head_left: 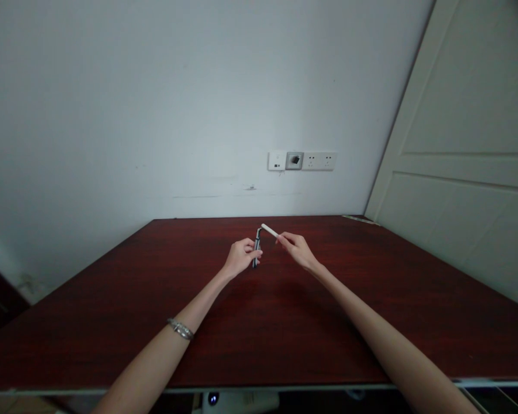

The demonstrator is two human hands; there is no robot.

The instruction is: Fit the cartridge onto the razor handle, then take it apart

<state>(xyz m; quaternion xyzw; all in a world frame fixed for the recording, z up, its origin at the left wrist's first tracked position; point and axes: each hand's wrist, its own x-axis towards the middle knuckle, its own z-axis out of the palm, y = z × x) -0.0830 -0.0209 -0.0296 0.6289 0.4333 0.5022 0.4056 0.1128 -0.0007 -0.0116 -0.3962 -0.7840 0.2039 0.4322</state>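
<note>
Above the middle of the table, my left hand is closed around a slim black-and-grey device, held nearly upright. Its narrow upper end bends toward the right. My right hand pinches the lower end of a thin white stick, which slants up to the left. The stick's far end meets or nearly meets the device's bent tip; I cannot tell whether the two are joined. Fingers cover part of the device and the stick's near end.
A dark red wooden table spreads beneath both hands. The white wall behind it carries a row of sockets. At the right stands a pale panelled door. Below the front edge a white object shows in part.
</note>
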